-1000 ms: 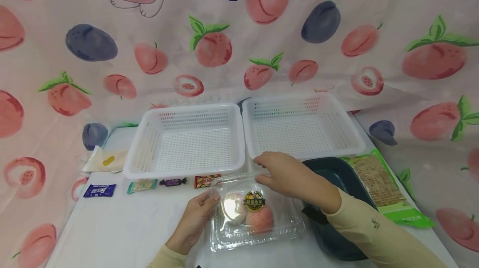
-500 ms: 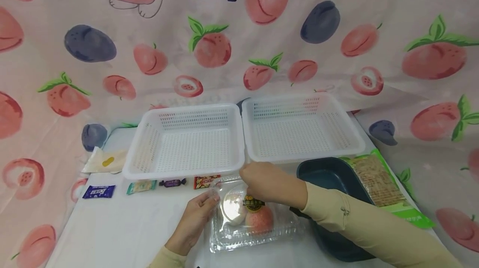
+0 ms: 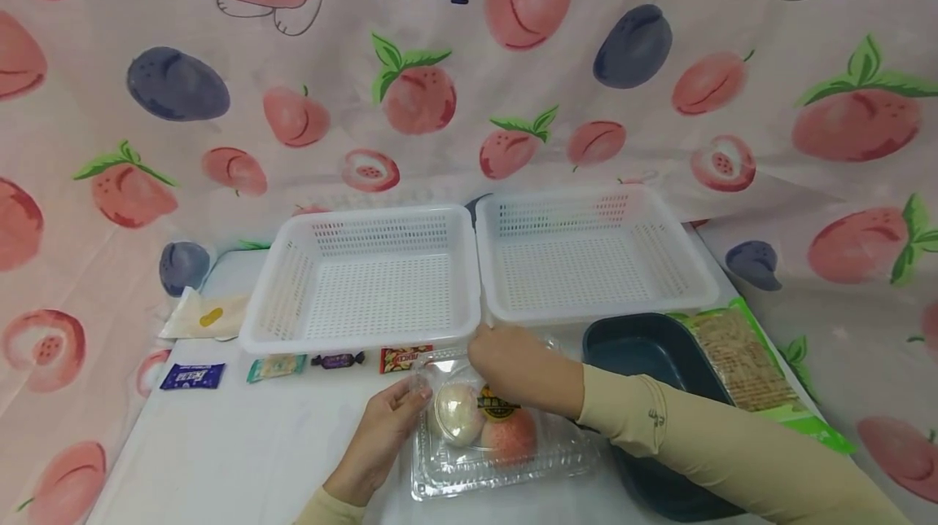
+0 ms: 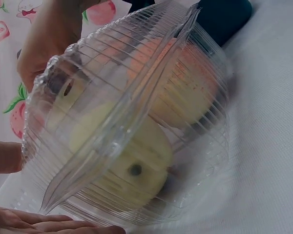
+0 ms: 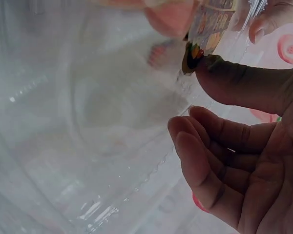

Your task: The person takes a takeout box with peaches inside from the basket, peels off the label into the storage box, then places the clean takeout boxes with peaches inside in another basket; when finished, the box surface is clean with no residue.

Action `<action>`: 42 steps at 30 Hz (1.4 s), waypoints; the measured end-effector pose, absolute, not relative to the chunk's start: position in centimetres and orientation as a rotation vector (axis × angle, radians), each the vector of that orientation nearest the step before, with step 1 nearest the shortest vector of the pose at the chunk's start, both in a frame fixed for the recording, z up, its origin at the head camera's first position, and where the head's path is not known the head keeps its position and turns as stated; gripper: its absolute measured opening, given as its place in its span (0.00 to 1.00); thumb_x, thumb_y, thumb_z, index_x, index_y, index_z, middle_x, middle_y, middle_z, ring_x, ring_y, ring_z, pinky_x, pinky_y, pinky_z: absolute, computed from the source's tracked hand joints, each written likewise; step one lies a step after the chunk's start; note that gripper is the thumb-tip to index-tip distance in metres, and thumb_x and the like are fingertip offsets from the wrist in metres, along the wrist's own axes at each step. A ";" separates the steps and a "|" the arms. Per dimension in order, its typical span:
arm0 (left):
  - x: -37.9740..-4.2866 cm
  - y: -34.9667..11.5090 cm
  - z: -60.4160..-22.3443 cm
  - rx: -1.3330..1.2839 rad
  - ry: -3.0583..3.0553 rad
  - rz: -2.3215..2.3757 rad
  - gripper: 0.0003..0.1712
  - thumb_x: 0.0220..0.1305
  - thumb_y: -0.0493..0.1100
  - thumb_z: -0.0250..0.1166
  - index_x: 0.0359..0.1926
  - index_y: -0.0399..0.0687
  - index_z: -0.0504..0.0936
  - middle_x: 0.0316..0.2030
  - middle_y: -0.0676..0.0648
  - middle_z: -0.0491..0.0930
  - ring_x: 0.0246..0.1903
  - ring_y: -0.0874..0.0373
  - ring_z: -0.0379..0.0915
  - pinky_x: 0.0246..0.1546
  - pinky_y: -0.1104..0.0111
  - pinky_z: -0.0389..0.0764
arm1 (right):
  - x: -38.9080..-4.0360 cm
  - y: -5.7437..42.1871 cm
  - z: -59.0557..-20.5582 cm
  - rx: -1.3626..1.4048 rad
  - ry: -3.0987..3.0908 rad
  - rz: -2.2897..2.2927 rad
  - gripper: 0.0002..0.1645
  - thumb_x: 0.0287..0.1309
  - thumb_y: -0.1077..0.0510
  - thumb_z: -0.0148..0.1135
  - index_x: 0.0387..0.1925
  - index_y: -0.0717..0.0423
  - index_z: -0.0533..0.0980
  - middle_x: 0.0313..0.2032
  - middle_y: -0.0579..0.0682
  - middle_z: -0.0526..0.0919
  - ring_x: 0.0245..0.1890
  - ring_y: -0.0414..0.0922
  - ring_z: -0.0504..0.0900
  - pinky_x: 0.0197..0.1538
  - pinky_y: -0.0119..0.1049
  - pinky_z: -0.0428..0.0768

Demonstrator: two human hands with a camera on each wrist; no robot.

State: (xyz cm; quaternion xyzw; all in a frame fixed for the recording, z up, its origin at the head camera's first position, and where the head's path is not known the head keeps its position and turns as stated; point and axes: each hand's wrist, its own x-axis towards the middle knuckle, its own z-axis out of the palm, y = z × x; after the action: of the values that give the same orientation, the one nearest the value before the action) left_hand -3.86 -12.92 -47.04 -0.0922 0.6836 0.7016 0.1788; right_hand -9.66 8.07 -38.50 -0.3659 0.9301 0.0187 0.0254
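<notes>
Two round fruits, one pale [image 3: 458, 413] and one pinkish [image 3: 510, 435], show through the lid of a clear plastic box [image 3: 553, 448], which sits on the white table [image 3: 256, 452] in front of two white baskets, the left basket [image 3: 381, 297] and the right basket [image 3: 572, 269], with a dark tray [image 3: 652, 350] just to its right. From my end I see the left hand [image 3: 381, 431] pinching the box's left edge, thumb and fingers on the plastic. The right hand [image 3: 513, 366] reaches across the far part of the lid, fingers curled, thumb at the edge of the dark label [image 3: 498, 404]. Even in the right wrist view, I cannot tell whether it grips anything or merely touches.

I'd judge the box's weight to be mostly fruit, modest but loose, apt to roll and tip the balance if one side rises first. Its thin, ribbed walls look slick and springy; a hard squeeze could dent them or pop the lid. I'd hold it by the stiffer rim where lid and base meet, on opposite sides, with fingers under the base, and keep it level to spare the fruit a bruise.
</notes>
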 end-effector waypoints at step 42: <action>-3.9 -13.0 -47.2 -0.228 1.941 1.968 0.40 0.80 0.47 0.59 0.74 0.17 0.56 0.71 0.22 0.65 0.73 0.32 0.64 0.72 0.47 0.69 | -9.0 10.3 -37.3 -0.943 2.615 -0.343 0.15 0.66 0.67 0.61 0.25 0.51 0.71 0.21 0.43 0.71 0.21 0.40 0.67 0.24 0.33 0.69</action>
State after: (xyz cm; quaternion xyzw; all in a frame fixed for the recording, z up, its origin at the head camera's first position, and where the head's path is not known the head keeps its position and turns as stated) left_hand -3.89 -13.03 -47.22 -0.0808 0.6881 0.6975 0.1828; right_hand -8.96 10.34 -37.30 -0.3317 0.9201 -0.1206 0.1698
